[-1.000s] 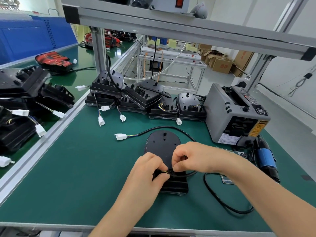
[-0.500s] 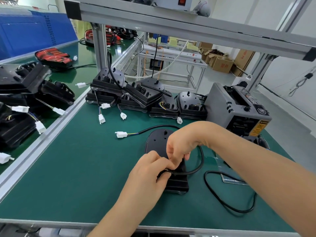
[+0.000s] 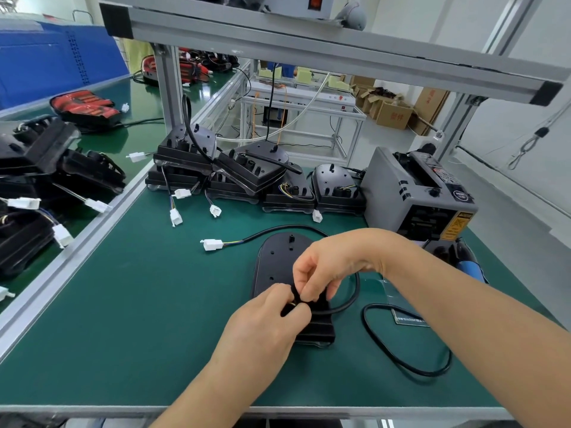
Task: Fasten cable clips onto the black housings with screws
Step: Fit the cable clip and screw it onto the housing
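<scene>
While the green counter [image 3: 123,304] is carrying everything, its near right corner is being hidden by the right forearm. At the back, a row of stacked black housings [image 3: 247,171] is sitting beside a grey machine [image 3: 417,196]. One black housing [image 3: 275,257] is lying flat near the middle of the counter, its near half largely covered by both hands. The left hand [image 3: 268,319] is curling its fingers and pinching the black cable [image 3: 287,226] where it is crossing the housing. The right hand [image 3: 324,267] is reaching over from above and pinching the same cable just beside it, so the fingertips of both are almost meeting. A blue tool [image 3: 466,264] is peeking out behind the right wrist, mostly cut off. One stretch of the cable is looping off to the right, and another is arcing behind the housing to a white connector [image 3: 211,244]. Whatever small part is sitting between the fingertips — a clip or not — is too hidden to make out.
</scene>
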The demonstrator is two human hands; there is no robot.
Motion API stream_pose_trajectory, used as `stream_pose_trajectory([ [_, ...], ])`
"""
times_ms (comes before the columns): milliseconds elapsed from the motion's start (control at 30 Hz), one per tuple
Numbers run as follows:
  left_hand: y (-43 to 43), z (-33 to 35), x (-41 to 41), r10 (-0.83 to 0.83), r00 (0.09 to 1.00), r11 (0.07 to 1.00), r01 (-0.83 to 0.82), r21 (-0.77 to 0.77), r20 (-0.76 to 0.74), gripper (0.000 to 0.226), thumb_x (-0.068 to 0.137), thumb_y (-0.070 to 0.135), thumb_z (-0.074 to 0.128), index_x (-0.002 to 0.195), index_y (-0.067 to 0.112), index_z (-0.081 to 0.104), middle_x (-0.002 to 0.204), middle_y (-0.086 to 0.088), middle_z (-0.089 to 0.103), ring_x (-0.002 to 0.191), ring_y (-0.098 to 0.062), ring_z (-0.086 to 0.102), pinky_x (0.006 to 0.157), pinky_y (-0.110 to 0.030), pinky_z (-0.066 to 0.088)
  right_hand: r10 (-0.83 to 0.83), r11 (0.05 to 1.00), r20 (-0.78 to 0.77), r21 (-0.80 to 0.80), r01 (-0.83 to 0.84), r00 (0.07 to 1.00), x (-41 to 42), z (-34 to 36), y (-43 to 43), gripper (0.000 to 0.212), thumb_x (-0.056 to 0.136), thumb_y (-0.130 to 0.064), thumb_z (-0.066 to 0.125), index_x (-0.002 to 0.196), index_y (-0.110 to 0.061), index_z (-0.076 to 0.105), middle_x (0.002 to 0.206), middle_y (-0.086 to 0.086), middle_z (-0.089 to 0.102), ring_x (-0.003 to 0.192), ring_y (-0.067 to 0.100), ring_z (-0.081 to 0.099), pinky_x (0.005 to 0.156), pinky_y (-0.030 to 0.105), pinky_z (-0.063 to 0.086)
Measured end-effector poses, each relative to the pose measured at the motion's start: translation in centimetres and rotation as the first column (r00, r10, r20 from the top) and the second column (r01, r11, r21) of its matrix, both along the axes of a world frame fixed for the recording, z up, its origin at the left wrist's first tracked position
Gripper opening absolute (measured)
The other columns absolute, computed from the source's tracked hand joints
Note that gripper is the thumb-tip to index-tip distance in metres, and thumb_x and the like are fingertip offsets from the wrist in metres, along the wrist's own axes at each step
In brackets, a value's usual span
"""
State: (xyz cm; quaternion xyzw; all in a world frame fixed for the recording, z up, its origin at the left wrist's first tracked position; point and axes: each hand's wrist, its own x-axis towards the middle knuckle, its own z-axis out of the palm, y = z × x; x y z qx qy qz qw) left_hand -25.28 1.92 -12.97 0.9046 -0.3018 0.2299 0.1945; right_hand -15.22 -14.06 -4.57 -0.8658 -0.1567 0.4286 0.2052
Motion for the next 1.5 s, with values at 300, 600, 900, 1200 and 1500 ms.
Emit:
stream_pose_trajectory([
  [300,-0.1,0.3,-0.3,0.001,0.999,1.0,-0.001,-0.004,-0.036,0.03,0.054,-0.006,0.08,0.071,0.012,0.064,0.076,-0.006,0.06,0.061,-0.022,0.064,0.036,-0.029,0.047,0.014,1.0,0.079,-0.019,-0.012,0.997,-0.4,-0.4,0.1,0.006,0.087,-0.018,0.068,0.09,-0.016,0.062,0.098,0.007,0.064,0.092,0.013,0.059,0.08,0.027,0.057],
  [600,-0.1,0.1,-0.2,0.012,0.999,1.0,-0.011,0.011,-0.051,0.032,0.05,-0.008,0.082,0.07,0.011,0.065,0.077,-0.007,0.061,0.061,-0.023,0.065,0.037,-0.029,0.048,-0.081,0.993,0.088,0.097,0.073,0.993,-1.0,-0.8,-0.8,0.006,0.087,-0.02,0.067,0.088,-0.014,0.064,0.095,0.005,0.066,0.088,0.01,0.061,0.074,0.02,0.055],
  [900,-0.1,0.1,-0.1,0.006,0.998,0.999,-0.005,0.032,-0.055,0.034,0.048,-0.008,0.08,0.072,0.011,0.065,0.077,-0.009,0.06,0.059,-0.025,0.064,0.033,-0.029,0.045,-0.044,0.999,0.095,0.028,0.042,0.994,-1.0,-0.5,-0.2,0.008,0.089,-0.018,0.066,0.094,-0.013,0.063,0.099,0.006,0.065,0.091,0.011,0.06,0.079,0.023,0.056],
  [1200,-0.2,0.1,-0.1,0.013,0.999,1.0,-0.012,0.012,-0.05,0.035,0.048,-0.012,0.081,0.07,0.01,0.066,0.079,-0.009,0.062,0.062,-0.024,0.066,0.036,-0.029,0.047,-0.321,0.91,0.09,0.304,0.281,0.943,-2.1,-0.4,-3.0,0.016,0.095,-0.022,0.056,0.092,-0.01,0.065,0.084,0.001,0.067,0.082,0.01,0.062,0.076,0.022,0.056],
  [1500,-0.2,0.1,-0.2,0.028,0.999,1.0,-0.028,0.013,-0.043,0.034,0.051,-0.013,0.079,0.07,0.01,0.064,0.079,-0.008,0.06,0.055,-0.025,0.062,0.035,-0.03,0.046,-0.396,0.787,0.758,-0.011,0.617,0.518,-5.6,-0.8,-11.5,0.026,0.094,-0.029,0.047,0.078,-0.011,0.057,0.075,0.005,0.063,0.062,0.014,0.056,0.057,0.032,0.049],
])
